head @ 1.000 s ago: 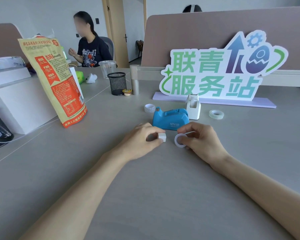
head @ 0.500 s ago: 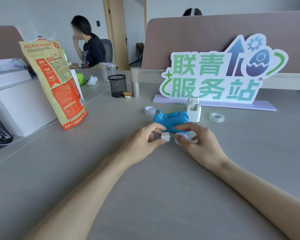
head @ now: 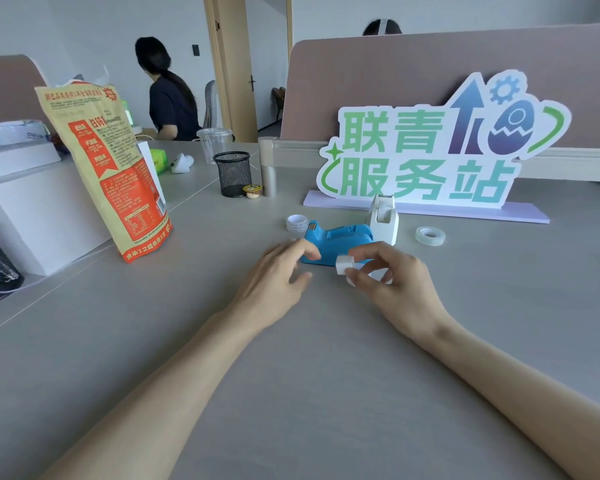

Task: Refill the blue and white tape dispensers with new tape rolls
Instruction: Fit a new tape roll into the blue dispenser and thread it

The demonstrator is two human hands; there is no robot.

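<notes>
My right hand (head: 392, 282) pinches a small white plastic tape core (head: 344, 265), a clear tape roll partly hidden behind my fingers. My left hand (head: 278, 278) hovers loose, holding nothing. The blue plastic tape dispenser (head: 338, 239) lies just beyond, the white upright dispenser (head: 383, 218) beside it. A spare clear tape roll (head: 430, 235) lies to its right on the grey desk (head: 291, 375).

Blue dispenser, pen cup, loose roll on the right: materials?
Blue dispenser: looks like moulded plastic, smooth with a slight sheen and rounded edges.
Pen cup: black wire mesh, probably metal; the weave shows light through.
Loose roll: clear glossy tape, table visible through it; core material unclear.
</notes>
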